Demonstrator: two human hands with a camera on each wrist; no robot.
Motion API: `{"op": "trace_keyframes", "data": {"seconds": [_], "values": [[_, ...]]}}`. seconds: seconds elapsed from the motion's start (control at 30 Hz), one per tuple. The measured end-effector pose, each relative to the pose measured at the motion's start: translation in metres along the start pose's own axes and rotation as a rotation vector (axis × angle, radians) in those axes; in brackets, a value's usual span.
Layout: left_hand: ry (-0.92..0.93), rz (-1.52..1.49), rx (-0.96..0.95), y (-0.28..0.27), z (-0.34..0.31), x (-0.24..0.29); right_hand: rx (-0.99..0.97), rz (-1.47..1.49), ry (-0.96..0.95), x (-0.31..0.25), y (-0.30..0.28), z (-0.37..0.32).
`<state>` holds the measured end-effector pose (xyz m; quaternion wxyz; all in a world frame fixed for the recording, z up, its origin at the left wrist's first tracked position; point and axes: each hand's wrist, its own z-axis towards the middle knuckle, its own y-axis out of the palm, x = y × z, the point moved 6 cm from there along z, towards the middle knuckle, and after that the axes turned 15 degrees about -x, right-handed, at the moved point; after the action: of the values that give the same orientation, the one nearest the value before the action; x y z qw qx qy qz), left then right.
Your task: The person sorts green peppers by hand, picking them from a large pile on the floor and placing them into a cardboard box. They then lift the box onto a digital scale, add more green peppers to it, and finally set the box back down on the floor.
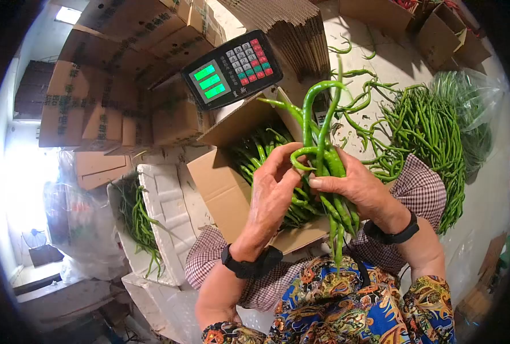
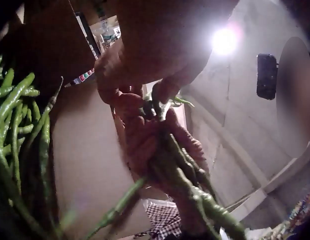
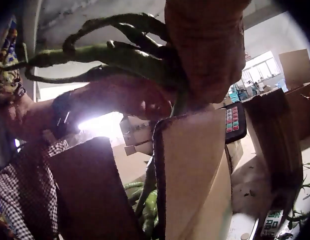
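My right hand (image 1: 361, 186) grips a bunch of long green chili peppers (image 1: 342, 212), the thumb lying across them. From the other side my left hand (image 1: 265, 195) meets the bunch, its thumb and fingertips pinching a curled green chili pepper (image 1: 302, 153). Some peppers stick up past the fingers and others hang below the right palm. Beneath both hands stands an open cardboard box (image 1: 223, 192) with more green chili peppers (image 1: 255, 152) in it. The right wrist view shows the bunch (image 3: 110, 57) from the side, its held part hidden behind the right hand (image 3: 207, 55).
A scale display (image 1: 232, 69) with lit green readouts stands beyond the box. On the right lies a large pile of peppers (image 1: 430, 137) beside a clear plastic bag (image 1: 467, 109). At left are a white foam box (image 1: 166, 212) with greens and stacked cartons (image 1: 94, 97). Flattened cardboard (image 1: 289, 28) stands behind.
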<state>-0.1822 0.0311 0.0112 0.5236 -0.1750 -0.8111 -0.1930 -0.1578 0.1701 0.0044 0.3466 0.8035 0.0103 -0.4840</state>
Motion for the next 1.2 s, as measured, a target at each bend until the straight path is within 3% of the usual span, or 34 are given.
{"op": "trace_keyframes", "data": {"seconds": [0.07, 0.13, 0.2, 0.43, 0.53, 0.63, 0.73, 0.9, 0.97, 1.0, 1.07, 1.1, 1.13, 1.2], "values": [[-0.042, -0.05, 0.007, 0.002, -0.002, -0.01, 0.005, 0.018, -0.042, 0.007, 0.003, 0.004], [0.008, -0.116, 0.17, 0.003, -0.011, -0.017, 0.014, 0.037, -0.085, 0.011, 0.002, 0.006], [0.004, 0.052, 0.133, 0.008, -0.017, -0.023, 0.065, -0.023, -0.125, 0.011, -0.004, 0.007], [0.204, 0.122, 0.206, 0.014, -0.027, -0.017, 0.039, -0.012, -0.175, 0.025, -0.002, 0.014], [0.142, 0.142, 0.186, 0.015, -0.026, -0.018, 0.029, 0.071, -0.121, 0.03, 0.002, 0.014], [-0.119, -0.173, -0.061, 0.012, -0.028, -0.018, 0.168, -0.029, -0.132, 0.021, -0.008, 0.01], [-0.091, -0.244, -0.09, 0.0, -0.047, -0.003, 0.246, 0.079, -0.07, 0.0, -0.013, -0.002], [-0.054, -0.231, 0.076, -0.037, -0.054, -0.03, 0.287, 0.259, -0.173, -0.002, -0.028, -0.003], [-0.306, -0.114, 0.043, -0.042, -0.057, -0.063, 0.239, 0.215, -0.167, -0.002, -0.028, -0.003], [-0.305, -0.118, 0.047, -0.04, -0.057, -0.068, 0.18, 0.17, -0.156, -0.002, -0.025, -0.002], [-0.088, 0.498, 0.259, -0.04, -0.057, -0.05, 0.142, 0.139, -0.129, -0.004, -0.012, -0.002], [-0.011, 0.529, 0.283, -0.036, -0.058, -0.045, 0.128, 0.136, -0.128, -0.001, -0.007, 0.001], [-0.01, 0.531, 0.283, -0.028, -0.057, -0.035, 0.116, 0.132, -0.126, 0.003, -0.003, 0.003], [0.011, 0.069, 0.181, -0.004, -0.055, -0.023, 0.065, 0.121, -0.106, 0.014, 0.002, 0.008]]}}
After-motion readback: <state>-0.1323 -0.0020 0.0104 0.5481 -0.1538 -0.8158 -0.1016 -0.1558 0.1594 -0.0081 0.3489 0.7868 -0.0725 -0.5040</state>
